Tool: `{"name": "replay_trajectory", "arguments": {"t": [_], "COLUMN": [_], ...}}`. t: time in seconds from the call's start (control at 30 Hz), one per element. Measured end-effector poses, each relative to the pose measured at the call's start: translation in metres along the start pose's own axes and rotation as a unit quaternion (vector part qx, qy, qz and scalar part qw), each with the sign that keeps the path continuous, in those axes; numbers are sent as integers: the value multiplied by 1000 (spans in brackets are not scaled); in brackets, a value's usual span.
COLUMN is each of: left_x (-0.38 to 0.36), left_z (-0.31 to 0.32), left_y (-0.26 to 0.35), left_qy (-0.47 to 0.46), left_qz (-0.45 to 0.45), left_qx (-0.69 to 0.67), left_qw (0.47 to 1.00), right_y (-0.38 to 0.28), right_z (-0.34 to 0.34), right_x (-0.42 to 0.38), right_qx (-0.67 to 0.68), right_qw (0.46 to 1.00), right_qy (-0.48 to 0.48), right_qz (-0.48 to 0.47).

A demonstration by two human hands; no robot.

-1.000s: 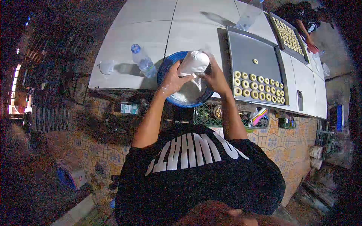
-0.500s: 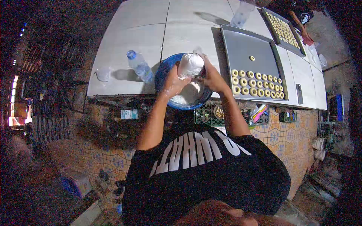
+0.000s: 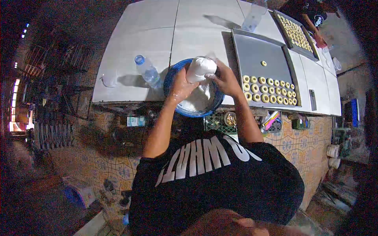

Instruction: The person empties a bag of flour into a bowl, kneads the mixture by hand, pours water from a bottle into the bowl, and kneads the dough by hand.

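Note:
Above a blue basin (image 3: 170, 80) I hold a clear plastic bag of white powder (image 3: 203, 66) between both hands. My left hand (image 3: 182, 86) is wrapped round the bag's left side. On the other side, my right hand (image 3: 226, 80) grips the bag with its fingers near the lower part. Loose white powder (image 3: 193, 103) lies in the basin, and a white streak shows below the bag, between my hands. The bag's lower end is partly hidden by my fingers.
Left of the basin stands a water bottle (image 3: 147, 70), with a small clear plastic item (image 3: 109, 80) beyond it. To the right, a metal tray (image 3: 260, 45) bears rows of dough rings (image 3: 271, 90). Another tray (image 3: 296, 36) lies near a co-worker's hand (image 3: 319, 39).
The bag has shifted slightly right and my right hand's fingers have moved onto its lower part. More of a white streak shows under it. The view has shifted slightly.

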State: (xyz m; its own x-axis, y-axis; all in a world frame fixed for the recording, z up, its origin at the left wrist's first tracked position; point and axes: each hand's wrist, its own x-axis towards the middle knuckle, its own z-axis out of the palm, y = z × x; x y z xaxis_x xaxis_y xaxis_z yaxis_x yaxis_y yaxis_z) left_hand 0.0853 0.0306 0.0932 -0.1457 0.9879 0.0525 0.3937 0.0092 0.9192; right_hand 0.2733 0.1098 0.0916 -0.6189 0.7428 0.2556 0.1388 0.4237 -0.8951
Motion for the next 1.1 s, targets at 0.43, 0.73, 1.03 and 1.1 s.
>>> {"name": "replay_trajectory", "arguments": {"t": [0.43, 0.73, 1.03, 1.1], "left_x": [7, 19, 21, 25], "left_z": [3, 11, 17, 13], "left_y": [0, -18, -3, -4], "left_qy": [-23, -28, 26, 16], "left_qz": [7, 27, 32, 45], "left_qx": [-38, -40, -197, -175], "left_qw": [999, 998, 980, 983], "right_y": [7, 4, 5, 13], "right_z": [2, 7, -2, -4], "right_x": [-4, -8, -1, -1], "right_qx": [94, 26, 150, 205], "right_qw": [994, 991, 973, 963], "right_qy": [48, 128, 149, 144], "right_qz": [24, 30, 92, 102]}}
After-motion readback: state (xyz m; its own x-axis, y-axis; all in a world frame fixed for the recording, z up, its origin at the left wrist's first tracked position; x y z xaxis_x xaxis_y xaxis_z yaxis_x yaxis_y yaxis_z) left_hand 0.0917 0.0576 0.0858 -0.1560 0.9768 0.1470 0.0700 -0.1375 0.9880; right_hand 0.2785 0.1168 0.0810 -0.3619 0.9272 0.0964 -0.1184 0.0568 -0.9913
